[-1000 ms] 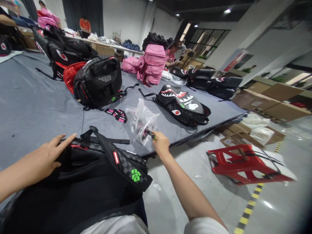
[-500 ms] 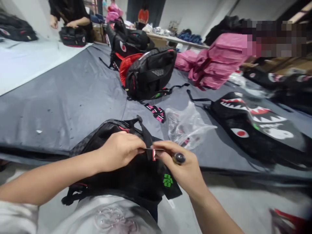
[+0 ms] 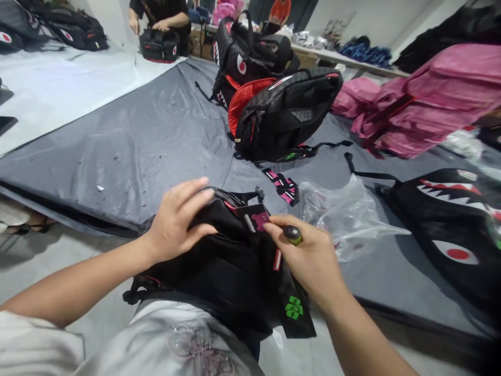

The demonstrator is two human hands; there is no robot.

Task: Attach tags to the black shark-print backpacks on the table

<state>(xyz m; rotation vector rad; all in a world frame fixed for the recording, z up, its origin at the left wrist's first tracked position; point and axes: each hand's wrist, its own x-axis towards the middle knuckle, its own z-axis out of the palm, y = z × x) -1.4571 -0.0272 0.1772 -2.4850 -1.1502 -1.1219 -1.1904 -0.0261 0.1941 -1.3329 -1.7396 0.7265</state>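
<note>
A black backpack (image 3: 219, 271) lies at the table's near edge, against my body, with a green print on its strap (image 3: 294, 308) and a small red label (image 3: 277, 259). My left hand (image 3: 176, 222) is at the backpack's upper left, fingers spread and nothing held in them. My right hand (image 3: 307, 250) pinches a black tag with a pink figure (image 3: 258, 219) over the bag's top. A dark-ended tool handle (image 3: 292, 235) is also tucked in that hand. The tool's other end is hidden.
Similar pink-printed tags (image 3: 282, 186) and a clear plastic bag (image 3: 344, 211) lie ahead on the grey-covered table (image 3: 156, 130). Black shark-print backpacks (image 3: 289, 120) stand behind, another (image 3: 438, 224) lies right, near pink backpacks (image 3: 442, 99). A person (image 3: 164, 18) handles a black bag.
My left hand has let go and opened, moving left and up. The tag in my right hand now shows its pink face. The view has shifted left, so the scene appears further right.
</note>
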